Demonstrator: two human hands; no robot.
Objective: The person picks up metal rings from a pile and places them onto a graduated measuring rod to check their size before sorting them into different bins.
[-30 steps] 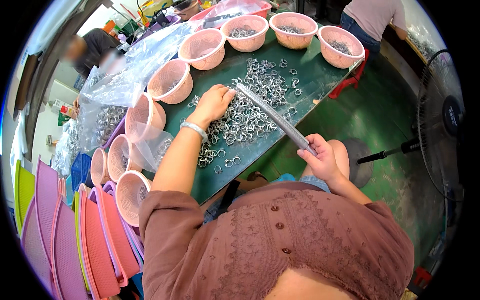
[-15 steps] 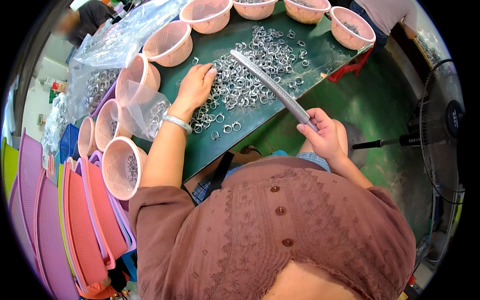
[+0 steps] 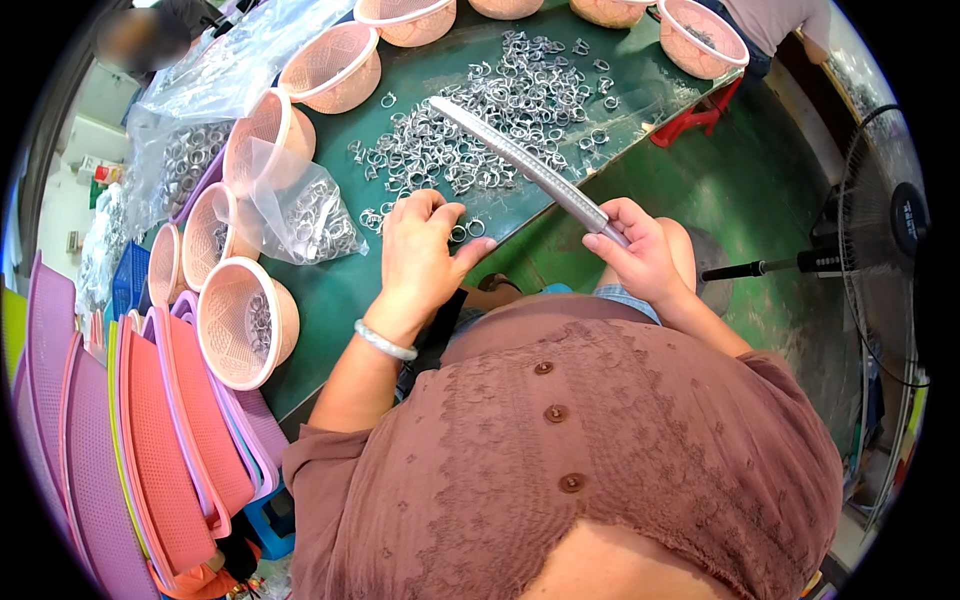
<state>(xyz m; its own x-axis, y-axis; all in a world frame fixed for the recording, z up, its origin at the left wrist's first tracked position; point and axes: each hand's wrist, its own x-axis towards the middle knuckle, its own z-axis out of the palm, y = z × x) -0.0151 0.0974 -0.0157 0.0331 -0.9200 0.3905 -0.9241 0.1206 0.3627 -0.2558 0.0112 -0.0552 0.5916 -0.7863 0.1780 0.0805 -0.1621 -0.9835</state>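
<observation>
My right hand (image 3: 640, 252) grips the thick end of a tapered metal ring mandrel (image 3: 530, 165). Its thin end points up and left, over a spread heap of silver-coloured rings (image 3: 490, 125) on the green table (image 3: 330, 185). At the near edge of that table is my left hand (image 3: 424, 245), its fingers bent and thumb held apart. A few loose rings (image 3: 467, 230) lie by its thumb and index finger; others are partly hidden behind the fingers. I see no ring held in it.
Peach mesh baskets (image 3: 262, 325) line the table's left and far edges, some with rings inside. A clear bag of rings (image 3: 322, 215) lies left of my hand. Stacked coloured baskets (image 3: 165, 440) stand at lower left, a black fan (image 3: 905, 225) at right. Other people are partly visible beyond.
My left hand has drawn back from the heap's left side to the near table edge, its thumb now spread. The mandrel stays in my right hand, shifted slightly left and still over the rings.
</observation>
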